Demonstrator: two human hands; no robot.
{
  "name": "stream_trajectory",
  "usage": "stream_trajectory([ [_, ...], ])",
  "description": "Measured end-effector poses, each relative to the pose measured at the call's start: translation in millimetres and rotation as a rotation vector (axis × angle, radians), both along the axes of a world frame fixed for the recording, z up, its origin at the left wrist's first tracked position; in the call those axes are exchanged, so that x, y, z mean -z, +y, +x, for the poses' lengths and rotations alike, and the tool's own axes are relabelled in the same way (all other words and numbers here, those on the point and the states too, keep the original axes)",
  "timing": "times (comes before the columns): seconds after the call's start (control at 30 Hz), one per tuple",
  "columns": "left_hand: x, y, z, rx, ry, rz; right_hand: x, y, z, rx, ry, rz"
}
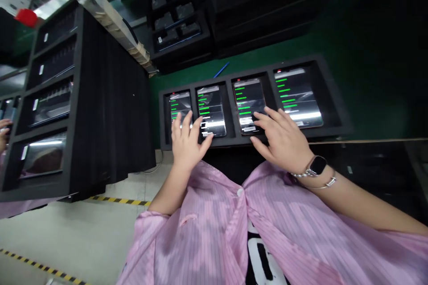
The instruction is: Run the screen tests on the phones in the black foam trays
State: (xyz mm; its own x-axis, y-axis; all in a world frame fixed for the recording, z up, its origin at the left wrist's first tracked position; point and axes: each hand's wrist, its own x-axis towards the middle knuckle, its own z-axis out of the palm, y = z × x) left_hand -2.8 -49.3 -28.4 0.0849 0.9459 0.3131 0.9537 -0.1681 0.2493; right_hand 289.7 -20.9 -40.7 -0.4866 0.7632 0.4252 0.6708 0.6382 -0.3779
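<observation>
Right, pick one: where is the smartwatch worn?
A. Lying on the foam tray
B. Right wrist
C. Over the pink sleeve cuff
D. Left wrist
B: the smartwatch sits on the bare right wrist, just behind the right hand.

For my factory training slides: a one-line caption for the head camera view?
Left hand and right hand touch phones with green-lined screens in a foam tray.

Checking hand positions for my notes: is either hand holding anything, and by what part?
Nothing looks gripped: the left hand lies with its fingers on two smartphones, the right hand with its fingers on a third smartphone.
</observation>
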Motion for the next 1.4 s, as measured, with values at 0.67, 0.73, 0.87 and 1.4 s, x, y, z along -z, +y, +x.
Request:
stream_trajectory([
  [0.67,-14.8,-6,-46,-0.136,-0.157,-0.008,3.5,-3,47,0.286,-0.075,-0.021],
  [0.73,-8.3,-12,-63,-0.232,-0.212,-0.047,10.9,-6,63,0.369,-0.091,0.007],
  [0.87,7.7,-19,-78,-0.289,-0.432,-0.194,30.1,-9,75,0.390,-0.094,0.176],
  [1.4,28.3,-12,-100,-0.443,-0.903,-0.199,46.1,26,120,0.662,0.314,-0.157],
])
